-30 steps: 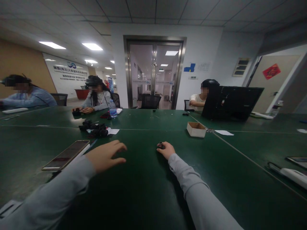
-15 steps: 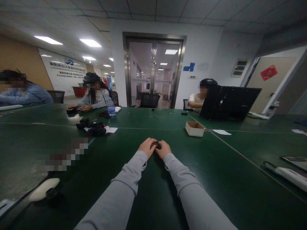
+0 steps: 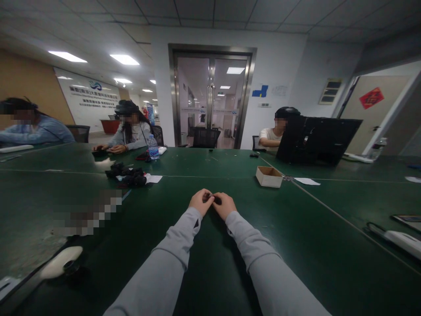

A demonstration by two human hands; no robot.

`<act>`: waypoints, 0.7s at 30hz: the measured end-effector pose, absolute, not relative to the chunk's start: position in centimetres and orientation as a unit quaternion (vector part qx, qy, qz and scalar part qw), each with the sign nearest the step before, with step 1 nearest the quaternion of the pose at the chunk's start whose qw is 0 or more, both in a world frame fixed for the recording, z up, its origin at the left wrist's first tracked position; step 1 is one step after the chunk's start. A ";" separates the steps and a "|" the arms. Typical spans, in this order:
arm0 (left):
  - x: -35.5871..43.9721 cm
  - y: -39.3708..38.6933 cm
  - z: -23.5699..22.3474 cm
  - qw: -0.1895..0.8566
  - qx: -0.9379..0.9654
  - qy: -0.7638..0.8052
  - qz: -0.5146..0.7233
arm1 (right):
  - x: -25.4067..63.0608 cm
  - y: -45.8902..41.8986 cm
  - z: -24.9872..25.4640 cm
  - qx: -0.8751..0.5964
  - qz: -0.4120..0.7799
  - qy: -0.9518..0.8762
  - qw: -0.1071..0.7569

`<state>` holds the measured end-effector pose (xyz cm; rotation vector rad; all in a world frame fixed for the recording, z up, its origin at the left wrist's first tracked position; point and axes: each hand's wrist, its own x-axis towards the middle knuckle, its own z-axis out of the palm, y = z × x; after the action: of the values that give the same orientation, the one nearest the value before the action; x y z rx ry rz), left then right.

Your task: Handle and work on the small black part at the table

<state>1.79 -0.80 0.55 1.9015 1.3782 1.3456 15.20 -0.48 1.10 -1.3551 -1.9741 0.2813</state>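
My left hand (image 3: 200,202) and my right hand (image 3: 226,205) meet above the green table (image 3: 217,267), straight ahead of me. Their fingers are closed and the fingertips almost touch. A small dark object (image 3: 217,200) shows between the right thumb and fingers; its kind is too small to make out. The left fingers curl toward it, with something dark also visible inside their grip. Most of what lies between the hands is hidden by the fingers.
An open cardboard box (image 3: 269,178) sits ahead to the right, near a paper sheet (image 3: 307,181). Black gear (image 3: 126,174) and a water bottle (image 3: 153,148) are ahead left. A large black monitor (image 3: 317,140) stands right. Three people sit across the table.
The dark piece with a round opening, which showed upright between my hands, is now turned and mostly covered by the fingers. Both hands stay in nearly the same place.
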 end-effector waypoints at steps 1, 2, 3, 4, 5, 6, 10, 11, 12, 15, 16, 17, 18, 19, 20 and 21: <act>1.7 -0.8 0.5 0.232 0.677 0.500 0.488 | 15.3 -0.5 1.0 -0.514 0.116 -0.765 0.370; 1.6 -0.7 0.5 0.251 0.667 0.502 0.490 | 15.3 -0.4 0.9 -0.505 0.125 -0.762 0.385; 1.5 -0.7 0.6 0.268 0.658 0.503 0.493 | 15.3 -0.4 0.8 -0.498 0.139 -0.756 0.400; 1.4 -0.7 0.6 0.281 0.649 0.503 0.497 | 15.4 -0.3 0.7 -0.494 0.160 -0.747 0.415; 1.3 -0.7 0.6 0.289 0.642 0.502 0.502 | 15.4 -0.2 0.5 -0.493 0.189 -0.734 0.427; 1.3 -0.7 0.6 0.294 0.637 0.502 0.507 | 15.4 -0.1 0.4 -0.494 0.225 -0.717 0.437; 1.2 -0.5 0.4 0.298 0.625 0.505 0.516 | 15.6 0.3 0.2 -0.467 0.389 -0.637 0.475; 1.1 -0.4 0.3 0.299 0.624 0.504 0.517 | 15.8 0.3 0.3 -0.452 0.421 -0.619 0.485; 1.1 -0.3 0.2 0.302 0.624 0.501 0.519 | 15.9 0.4 0.4 -0.437 0.448 -0.603 0.494; 1.1 0.0 -0.2 0.321 0.626 0.483 0.521 | 16.2 0.7 0.5 -0.409 0.504 -0.559 0.516; 1.0 0.2 -0.4 0.329 0.627 0.478 0.520 | 16.3 0.8 0.5 -0.405 0.517 -0.544 0.522; 1.0 0.3 -0.5 0.335 0.629 0.473 0.518 | 16.4 0.9 0.4 -0.404 0.527 -0.529 0.528; 0.9 0.5 -0.7 0.339 0.630 0.471 0.515 | 16.4 0.9 0.4 -0.403 0.536 -0.516 0.533; 0.9 0.6 -0.8 0.340 0.632 0.471 0.514 | 16.4 1.0 0.4 -0.403 0.543 -0.506 0.535; 0.8 0.7 -0.9 0.340 0.632 0.471 0.513 | 16.4 1.0 0.3 -0.403 0.549 -0.499 0.536; 0.8 0.8 -1.0 0.339 0.630 0.473 0.513 | 16.4 1.0 0.3 -0.401 0.555 -0.496 0.534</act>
<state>0.77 0.84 -0.98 1.6417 1.2318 1.3370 16.40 0.98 0.31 -0.9565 -1.1813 1.3215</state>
